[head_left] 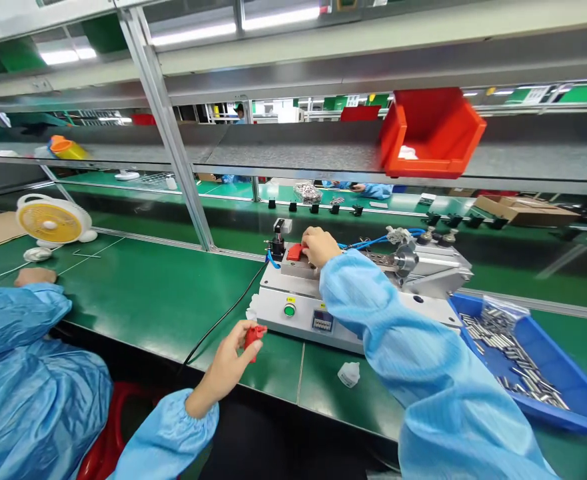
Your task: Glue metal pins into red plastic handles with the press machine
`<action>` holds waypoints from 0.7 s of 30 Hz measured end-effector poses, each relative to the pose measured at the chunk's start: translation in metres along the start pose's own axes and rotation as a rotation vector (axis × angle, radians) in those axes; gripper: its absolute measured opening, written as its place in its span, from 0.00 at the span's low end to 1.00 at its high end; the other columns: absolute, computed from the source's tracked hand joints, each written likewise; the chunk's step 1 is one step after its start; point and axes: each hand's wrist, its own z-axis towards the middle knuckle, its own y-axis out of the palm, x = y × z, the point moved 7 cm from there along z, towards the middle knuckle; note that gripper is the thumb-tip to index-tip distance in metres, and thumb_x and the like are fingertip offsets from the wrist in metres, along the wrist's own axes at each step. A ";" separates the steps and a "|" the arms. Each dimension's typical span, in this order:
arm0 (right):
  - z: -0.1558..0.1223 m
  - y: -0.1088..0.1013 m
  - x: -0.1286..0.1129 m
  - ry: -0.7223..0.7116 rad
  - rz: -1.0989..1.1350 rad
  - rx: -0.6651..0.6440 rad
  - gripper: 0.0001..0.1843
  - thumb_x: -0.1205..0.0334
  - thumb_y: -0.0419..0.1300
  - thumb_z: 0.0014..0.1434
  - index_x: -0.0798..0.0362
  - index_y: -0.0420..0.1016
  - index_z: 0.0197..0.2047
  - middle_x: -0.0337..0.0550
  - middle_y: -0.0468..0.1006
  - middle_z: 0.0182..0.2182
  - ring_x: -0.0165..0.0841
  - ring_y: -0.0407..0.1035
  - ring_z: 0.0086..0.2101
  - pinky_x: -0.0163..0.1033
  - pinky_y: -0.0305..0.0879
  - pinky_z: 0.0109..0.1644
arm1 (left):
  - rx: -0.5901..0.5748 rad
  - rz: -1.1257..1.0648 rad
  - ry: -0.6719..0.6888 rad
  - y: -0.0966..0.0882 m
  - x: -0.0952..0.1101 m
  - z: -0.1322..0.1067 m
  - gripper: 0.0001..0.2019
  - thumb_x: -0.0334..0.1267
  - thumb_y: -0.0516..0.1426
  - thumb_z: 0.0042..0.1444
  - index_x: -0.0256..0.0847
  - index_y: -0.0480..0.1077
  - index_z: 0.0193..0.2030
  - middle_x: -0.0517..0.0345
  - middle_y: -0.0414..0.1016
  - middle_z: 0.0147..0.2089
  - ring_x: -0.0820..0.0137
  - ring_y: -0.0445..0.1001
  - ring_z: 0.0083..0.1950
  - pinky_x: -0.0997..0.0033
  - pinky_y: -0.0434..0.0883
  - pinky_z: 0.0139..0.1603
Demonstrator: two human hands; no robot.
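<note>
My left hand (230, 360) is closed on a small red plastic part (254, 341), held in front of the machine just over the bench's front edge. My right hand (320, 247) reaches onto the bench-top machine (286, 297), fingers bent down at its metal fixture. Right beside those fingertips sits a red block (294, 252) on the fixture; what the fingers pinch, if anything, is hidden. A green button (289, 311) and a small counter display (322, 321) are on the machine's front. To the right, a metal clamp mechanism (406, 260) is partly behind my sleeve.
A blue tray (573, 380) of metal pins stands at the right. A crumpled white scrap (349, 375) lies before the machine. A black cable (228, 312) crosses the bench. Overhead, a shelf carries a red bin (433, 133). A co-worker's sleeve (18, 313) and a yellow-white fan (50, 220) are left.
</note>
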 end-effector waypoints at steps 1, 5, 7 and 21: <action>-0.003 -0.010 0.004 0.009 0.016 0.055 0.09 0.70 0.60 0.65 0.54 0.82 0.43 0.55 0.77 0.51 0.47 0.69 0.52 0.49 0.68 0.57 | 0.031 0.071 0.095 -0.004 0.016 0.010 0.14 0.46 0.59 0.66 0.43 0.72 0.54 0.48 0.78 0.50 0.63 0.78 0.46 0.67 0.76 0.40; -0.048 -0.051 0.022 -0.029 0.231 0.332 0.09 0.65 0.56 0.68 0.53 0.78 0.44 0.52 0.78 0.46 0.44 0.72 0.48 0.49 0.70 0.54 | 0.121 0.340 0.428 0.000 0.082 0.058 0.12 0.38 0.57 0.66 0.43 0.76 0.54 0.51 0.76 0.49 0.64 0.77 0.46 0.64 0.76 0.46; -0.083 -0.056 0.029 -0.100 0.321 0.315 0.07 0.61 0.58 0.67 0.51 0.78 0.43 0.49 0.79 0.43 0.43 0.74 0.44 0.47 0.72 0.51 | 0.131 0.478 0.497 0.011 0.108 0.088 0.13 0.34 0.57 0.66 0.43 0.74 0.56 0.51 0.76 0.51 0.63 0.77 0.50 0.64 0.76 0.50; -0.174 -0.014 0.088 0.019 0.220 0.263 0.09 0.60 0.57 0.66 0.50 0.79 0.41 0.51 0.82 0.39 0.45 0.78 0.42 0.49 0.76 0.46 | -0.005 1.190 0.366 0.085 0.136 0.188 0.09 0.28 0.53 0.69 0.35 0.74 0.49 0.40 0.78 0.51 0.53 0.76 0.55 0.59 0.74 0.52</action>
